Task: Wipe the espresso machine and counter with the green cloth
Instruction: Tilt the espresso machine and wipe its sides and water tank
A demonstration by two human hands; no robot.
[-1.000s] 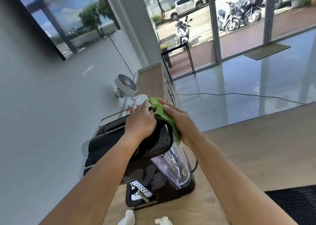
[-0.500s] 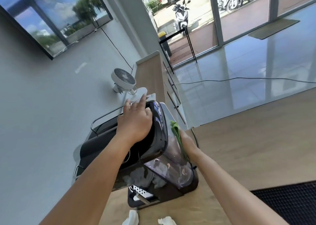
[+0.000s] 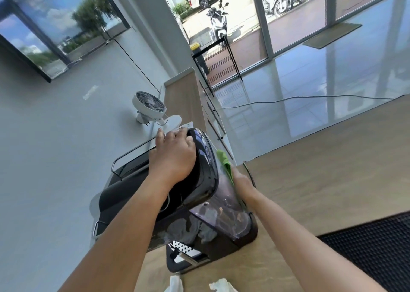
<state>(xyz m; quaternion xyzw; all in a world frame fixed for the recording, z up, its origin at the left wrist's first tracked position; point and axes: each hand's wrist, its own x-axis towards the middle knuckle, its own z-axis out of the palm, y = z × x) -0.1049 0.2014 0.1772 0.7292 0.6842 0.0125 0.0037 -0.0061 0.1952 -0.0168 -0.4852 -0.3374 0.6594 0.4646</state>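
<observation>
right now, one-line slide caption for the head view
Left hand braces the espresso machine; right hand presses the green cloth against its side.

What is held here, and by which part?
Right hand holds the green cloth by its lower end against the side of the espresso machine; left hand rests on its top.
</observation>
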